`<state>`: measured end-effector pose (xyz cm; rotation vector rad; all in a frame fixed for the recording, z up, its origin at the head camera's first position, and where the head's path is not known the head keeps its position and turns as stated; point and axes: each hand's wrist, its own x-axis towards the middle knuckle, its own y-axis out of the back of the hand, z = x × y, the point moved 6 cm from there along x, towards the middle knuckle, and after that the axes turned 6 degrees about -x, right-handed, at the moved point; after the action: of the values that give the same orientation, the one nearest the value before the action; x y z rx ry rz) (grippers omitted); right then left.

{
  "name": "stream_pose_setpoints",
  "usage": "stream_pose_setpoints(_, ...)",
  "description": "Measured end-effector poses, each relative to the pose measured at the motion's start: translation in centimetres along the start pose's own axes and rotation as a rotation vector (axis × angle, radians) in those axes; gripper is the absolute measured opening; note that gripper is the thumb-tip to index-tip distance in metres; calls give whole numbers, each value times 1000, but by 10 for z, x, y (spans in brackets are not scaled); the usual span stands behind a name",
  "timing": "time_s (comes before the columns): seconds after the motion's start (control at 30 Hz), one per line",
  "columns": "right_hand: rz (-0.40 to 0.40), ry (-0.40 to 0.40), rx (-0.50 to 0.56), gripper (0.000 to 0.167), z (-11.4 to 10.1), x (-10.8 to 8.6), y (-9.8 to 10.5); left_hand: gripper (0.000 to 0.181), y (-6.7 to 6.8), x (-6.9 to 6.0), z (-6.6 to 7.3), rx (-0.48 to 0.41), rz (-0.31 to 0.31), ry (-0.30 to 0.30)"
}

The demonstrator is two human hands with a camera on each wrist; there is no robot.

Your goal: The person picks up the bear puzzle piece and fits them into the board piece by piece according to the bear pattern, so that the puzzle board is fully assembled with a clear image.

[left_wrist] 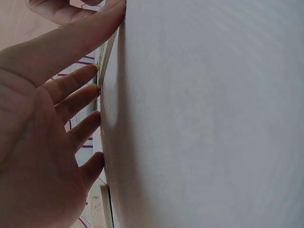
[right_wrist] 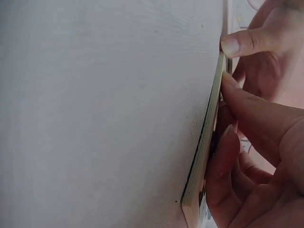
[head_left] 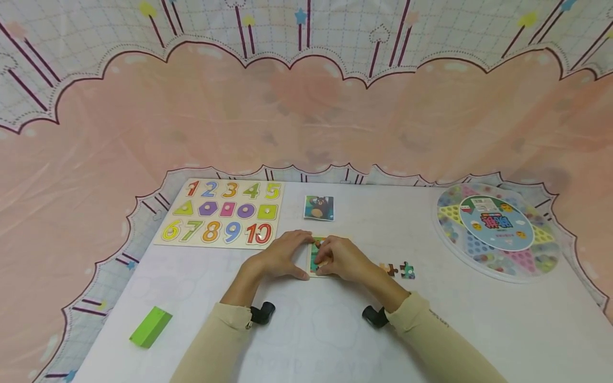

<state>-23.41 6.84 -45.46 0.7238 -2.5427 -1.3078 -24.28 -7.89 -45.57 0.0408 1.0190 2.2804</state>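
A small puzzle board (head_left: 313, 258), green and teal with a pale rim, lies flat on the white table between the hands. My left hand (head_left: 284, 254) rests at its left side with fingers spread, thumb at the near corner and fingertips by the far corner. The right hand (head_left: 346, 259) bends its fingers over the board's surface, and its thumb touches near the front edge. Those fingers cover much of the board, so whether a piece sits between them is hidden. In the right wrist view the board's edge (right_wrist: 202, 156) runs beside the fingers. Loose jigsaw pieces (head_left: 407, 270) lie beside the right forearm.
A bear picture card (head_left: 319, 208) lies beyond the board. To the left is a number-and-shape puzzle board (head_left: 225, 213); a green block (head_left: 150, 327) lies at front left. A round game box (head_left: 498, 223) is at the right. A patterned cloth (head_left: 306, 117) hangs behind the table.
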Motion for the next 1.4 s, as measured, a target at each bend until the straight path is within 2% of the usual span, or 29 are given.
stream_pose_setpoints(0.17, -23, -13, 11, 12, 2, -1, 0, 82, 0, 1, 0, -3, -4, -9)
stream_pose_setpoints(0.47, -136, 118, 66, 24, 1, -8, 9, 81, -2, 2, 0, 20, -15, -15)
stream_pose_setpoints(0.6, -147, 121, 89, 30, 5, -14, 17, 82, -1, 2, 0, 26, -14, -6)
stream_pose_setpoints(0.8, -111, 75, 129, 39, 17, -28, 36, 82, -1, 2, 0, 27, -15, -6)
stream_pose_setpoints(0.93, -63, -14, 69, 49, 29, -40, 49, 83, -1, 2, 0, 31, -10, -10)
stream_pose_setpoints(1.03, -30, -49, -1, 58, 42, -50, 59, 84, -1, 2, 0, 29, -9, -7)
stream_pose_setpoints(1.17, -2, -65, -45, 62, 59, -66, 69, 84, -2, 2, 0, 22, -13, 4)
stream_pose_setpoints(1.4, 23, -76, -8, 61, 88, -93, 79, 84, -2, 2, -1, 8, -15, 6)
